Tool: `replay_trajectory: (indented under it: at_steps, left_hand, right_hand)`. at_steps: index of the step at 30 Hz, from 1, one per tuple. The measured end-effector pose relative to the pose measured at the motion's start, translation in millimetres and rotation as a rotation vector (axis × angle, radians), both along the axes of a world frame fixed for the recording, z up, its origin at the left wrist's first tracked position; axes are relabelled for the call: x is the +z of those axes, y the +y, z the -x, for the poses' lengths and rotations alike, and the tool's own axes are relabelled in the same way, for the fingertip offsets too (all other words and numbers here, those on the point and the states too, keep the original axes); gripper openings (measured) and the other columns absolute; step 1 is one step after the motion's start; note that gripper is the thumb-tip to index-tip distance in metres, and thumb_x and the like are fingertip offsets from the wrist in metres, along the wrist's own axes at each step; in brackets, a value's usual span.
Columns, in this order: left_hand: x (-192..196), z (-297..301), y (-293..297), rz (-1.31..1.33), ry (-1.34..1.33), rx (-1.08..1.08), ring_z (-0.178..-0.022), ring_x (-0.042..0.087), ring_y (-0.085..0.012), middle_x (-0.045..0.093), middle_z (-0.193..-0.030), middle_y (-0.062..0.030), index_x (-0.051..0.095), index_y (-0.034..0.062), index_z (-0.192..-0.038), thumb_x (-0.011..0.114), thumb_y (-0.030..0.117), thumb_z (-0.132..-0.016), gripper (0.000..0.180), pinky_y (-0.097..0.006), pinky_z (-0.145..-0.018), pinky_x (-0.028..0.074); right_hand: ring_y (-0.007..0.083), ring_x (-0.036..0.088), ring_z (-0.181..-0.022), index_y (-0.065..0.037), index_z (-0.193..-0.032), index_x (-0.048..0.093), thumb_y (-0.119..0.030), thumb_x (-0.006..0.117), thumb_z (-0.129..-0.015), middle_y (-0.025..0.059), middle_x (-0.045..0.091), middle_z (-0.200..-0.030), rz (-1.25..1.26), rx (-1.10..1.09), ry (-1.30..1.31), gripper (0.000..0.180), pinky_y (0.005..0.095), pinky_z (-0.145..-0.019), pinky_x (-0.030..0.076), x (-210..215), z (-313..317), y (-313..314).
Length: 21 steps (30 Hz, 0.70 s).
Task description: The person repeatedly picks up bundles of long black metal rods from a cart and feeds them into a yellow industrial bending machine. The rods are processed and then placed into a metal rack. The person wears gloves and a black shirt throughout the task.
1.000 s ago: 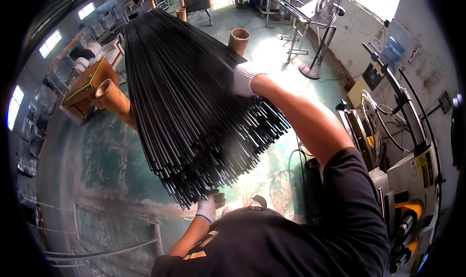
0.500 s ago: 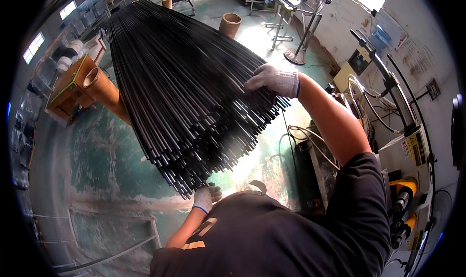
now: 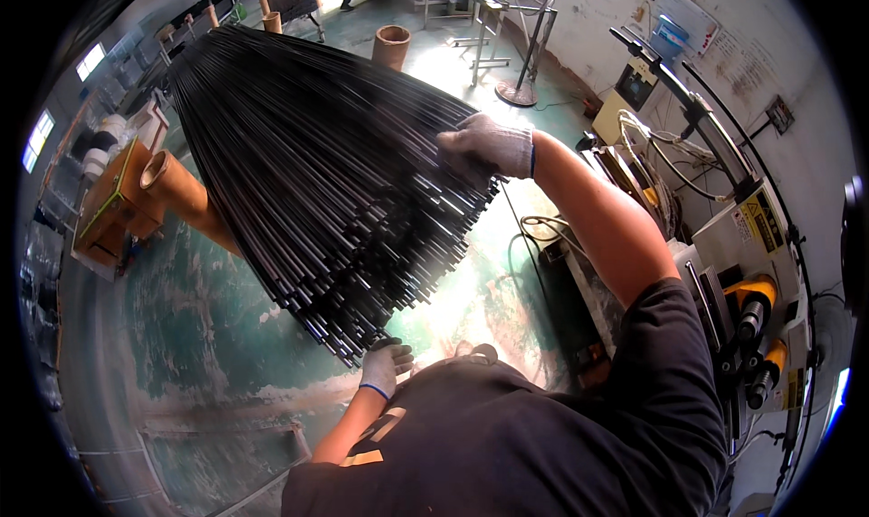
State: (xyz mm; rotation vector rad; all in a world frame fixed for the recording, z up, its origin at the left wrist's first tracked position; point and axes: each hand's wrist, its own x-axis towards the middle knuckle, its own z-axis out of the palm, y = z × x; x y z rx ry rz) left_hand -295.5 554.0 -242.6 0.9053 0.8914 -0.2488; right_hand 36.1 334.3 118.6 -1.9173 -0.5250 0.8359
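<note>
You had a big bundle of thin black rods [image 3: 326,173] fanned out in front of you, its near ends low by your waist and its far ends spreading up and away over the green painted floor [image 3: 208,336]. Your right hand [image 3: 484,146], gloved in white, lay pressed flat with fingers spread on the upper right edge of the bundle, holding the fan from sliding sideways. Your left hand [image 3: 385,368], also gloved, was curled under the near ends; whether it gripped a few rods or only propped them I could not tell. To do this well you needed the near ends kept gathered and level against the left hand while the right pressed evenly across many rods rather than on a few, since the loose outer ones on the right looked ready to slip out. To your left a brown cardboard tube [image 3: 186,196] lay tilted under the bundle, beside a wooden box [image 3: 109,205], and the rods touched or passed just over the tube, so it could have snagged them. Another cardboard tube [image 3: 391,46] stood upright further off. On your right a grey machine with orange rollers [image 3: 756,309] and a tangle of cables [image 3: 652,168] stood near your elbow, leaving little room to swing the bundle that way.
</note>
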Motion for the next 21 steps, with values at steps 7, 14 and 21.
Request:
replay_trajectory:
  at_steps: [7,14,21]
  left_hand:
    - [7.6,6.9,-3.9,-0.018,-0.018,-0.065,-0.077,0.074,-0.0311,0.075,-0.099,-0.0204,0.062,0.001,-0.117,0.063,0.002,-0.1,0.016,-0.044,-0.07,0.065]
    - [8.8,18.3,-3.9,-0.01,-0.016,-0.029,-0.081,0.075,-0.031,0.076,-0.103,-0.02,0.065,-0.0012,-0.119,0.068,0.002,-0.095,0.024,-0.04,-0.069,0.064]
    - [2.7,27.8,-2.8,-0.002,-0.041,-0.027,-0.08,0.075,-0.0307,0.076,-0.103,-0.0206,0.063,-0.0004,-0.124,0.067,0.003,-0.096,0.029,-0.04,-0.069,0.063]
  right_hand:
    - [0.0246,0.071,-0.067,0.005,-0.098,0.079,-0.036,0.088,-0.082,0.0136,0.074,-0.077,0.601,-0.054,-0.631,0.045,0.0385,-0.068,0.061,17.8,-3.0,20.5]
    - [0.0341,0.077,-0.089,0.006,-0.103,0.08,-0.036,0.088,-0.072,0.0237,0.078,-0.096,0.772,-0.059,-0.85,0.053,0.0423,-0.085,0.061,6.2,-14.8,23.1]
    - [0.024,0.075,-0.069,0.005,-0.094,0.078,-0.032,0.089,-0.08,0.0146,0.076,-0.08,0.531,-0.149,-0.573,0.042,0.0389,-0.067,0.061,19.6,-14.0,11.3]
